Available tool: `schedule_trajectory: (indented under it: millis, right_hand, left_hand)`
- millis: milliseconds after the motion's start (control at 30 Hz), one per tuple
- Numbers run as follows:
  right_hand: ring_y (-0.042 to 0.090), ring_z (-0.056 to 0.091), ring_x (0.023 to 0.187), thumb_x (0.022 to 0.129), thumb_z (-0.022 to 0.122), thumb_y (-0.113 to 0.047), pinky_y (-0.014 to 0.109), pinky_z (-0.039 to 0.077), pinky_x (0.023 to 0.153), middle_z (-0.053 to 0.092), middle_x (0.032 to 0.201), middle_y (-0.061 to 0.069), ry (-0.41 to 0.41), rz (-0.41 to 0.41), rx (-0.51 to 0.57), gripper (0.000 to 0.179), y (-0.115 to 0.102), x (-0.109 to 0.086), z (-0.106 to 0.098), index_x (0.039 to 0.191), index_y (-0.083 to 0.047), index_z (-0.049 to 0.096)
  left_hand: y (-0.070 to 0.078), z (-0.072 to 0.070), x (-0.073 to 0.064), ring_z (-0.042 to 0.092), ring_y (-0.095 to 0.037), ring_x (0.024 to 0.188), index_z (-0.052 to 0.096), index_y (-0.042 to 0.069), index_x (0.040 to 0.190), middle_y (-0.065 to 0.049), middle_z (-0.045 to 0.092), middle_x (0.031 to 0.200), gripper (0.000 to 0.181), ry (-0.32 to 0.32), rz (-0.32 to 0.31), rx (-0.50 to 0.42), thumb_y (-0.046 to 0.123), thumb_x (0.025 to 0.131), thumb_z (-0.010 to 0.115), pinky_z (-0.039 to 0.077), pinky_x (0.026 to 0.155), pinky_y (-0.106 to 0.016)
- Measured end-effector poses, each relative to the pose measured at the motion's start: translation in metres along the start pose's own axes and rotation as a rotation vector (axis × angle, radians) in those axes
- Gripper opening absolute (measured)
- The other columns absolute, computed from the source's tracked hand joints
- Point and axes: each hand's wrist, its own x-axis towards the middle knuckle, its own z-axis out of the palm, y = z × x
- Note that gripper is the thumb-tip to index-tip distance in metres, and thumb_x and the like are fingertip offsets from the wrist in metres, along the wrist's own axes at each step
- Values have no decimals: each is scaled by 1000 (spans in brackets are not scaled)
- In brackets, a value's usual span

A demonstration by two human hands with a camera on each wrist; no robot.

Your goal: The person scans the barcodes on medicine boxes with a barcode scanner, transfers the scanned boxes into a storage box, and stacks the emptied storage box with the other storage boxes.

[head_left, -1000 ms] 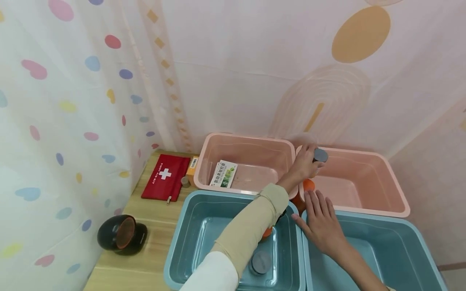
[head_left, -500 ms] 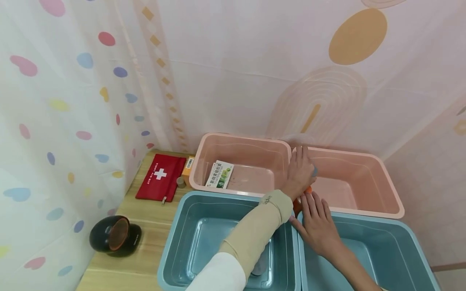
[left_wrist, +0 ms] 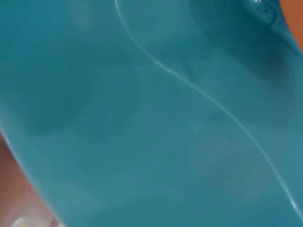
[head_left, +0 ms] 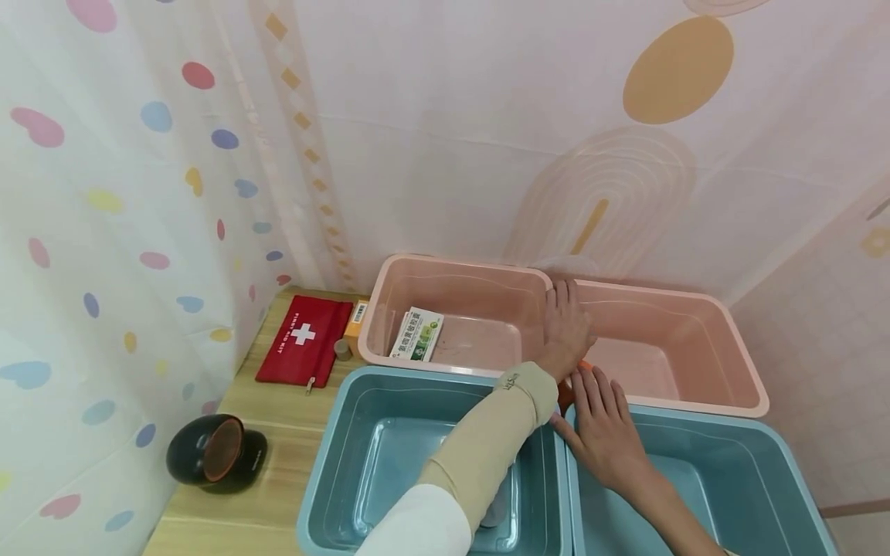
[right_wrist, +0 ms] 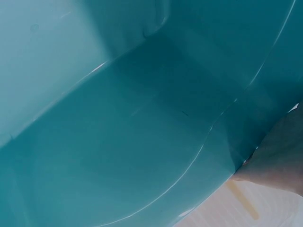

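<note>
In the head view my left hand (head_left: 566, 328) reaches over the meeting rims of the two pink bins, its fingers straight and pointing away. Its palm hides whatever lies beneath. Just below it, an orange cap (head_left: 586, 364) and a reddish-brown surface (head_left: 565, 395) peek out where the bins meet. My right hand (head_left: 608, 428) lies flat with straight fingers, fingertips right at the orange cap, over the rim of the right blue bin (head_left: 737, 421). Both wrist views show mostly blue bin wall, with a bit of hand (right_wrist: 274, 156) at the right wrist view's edge.
The left pink bin (head_left: 462, 266) holds a white-green medicine box (head_left: 417, 333). Inside the left blue bin (head_left: 330, 448), a grey lid (head_left: 495, 513) is half hidden by my sleeve. A red first aid pouch (head_left: 302, 340), an orange box (head_left: 353, 328) and a black rounded object (head_left: 215, 452) stand left.
One second ago my left hand held a grey-capped item above the pink rims. The hand has moved down and slightly left, and the cap is now out of sight. My right hand has barely moved.
</note>
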Motion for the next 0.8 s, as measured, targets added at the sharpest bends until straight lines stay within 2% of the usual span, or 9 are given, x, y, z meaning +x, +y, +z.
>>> schedule_trajectory:
  millis: [100,200,300,400,567,700,800]
  right_hand:
    - [54,27,162,110,65,-42,72,23,129,35,173,31,11,-2,7,83,-1,1,-1,166,10,33]
    - [54,27,162,111,62,-46,72,23,129,35,172,31,15,-1,19,84,-1,1,1,167,10,33]
    - [53,27,162,111,59,-49,72,23,129,36,172,31,17,1,28,85,1,0,2,167,10,32]
    - [53,28,161,112,59,-49,71,24,129,38,171,31,20,-3,29,85,1,-1,3,167,9,33]
    - [54,31,160,111,60,-50,71,24,129,40,170,31,29,-8,21,85,2,-2,4,166,9,34]
    - [54,31,160,111,59,-51,71,24,129,40,169,31,32,-9,27,86,1,-2,4,166,9,33]
    - [54,31,160,111,59,-50,71,24,128,40,169,32,43,-14,31,85,1,-2,4,166,9,34]
  left_hand:
    - [-3,1,0,41,-25,143,83,35,114,-8,44,162,49,12,1,-18,74,104,55,39,117,-35]
    - [-6,2,-2,43,-24,137,85,31,111,-8,50,153,49,50,6,-50,68,107,53,40,116,-36]
    - [-14,-1,-9,44,-24,131,83,22,115,-7,54,144,49,80,25,-165,58,112,51,41,113,-38]
    - [-33,-9,-19,47,-24,133,74,13,133,-8,56,146,49,55,65,-303,51,114,50,40,115,-39]
    - [-80,-27,-39,58,-24,134,64,4,144,-10,64,144,41,-5,219,-587,33,117,51,44,117,-37]
    - [-116,-36,-63,72,-23,116,70,-1,136,-13,75,131,32,3,403,-759,16,115,54,55,107,-28]
    - [-135,-40,-91,74,-19,96,75,-2,131,-13,80,119,28,-13,554,-877,9,113,57,58,93,-19]
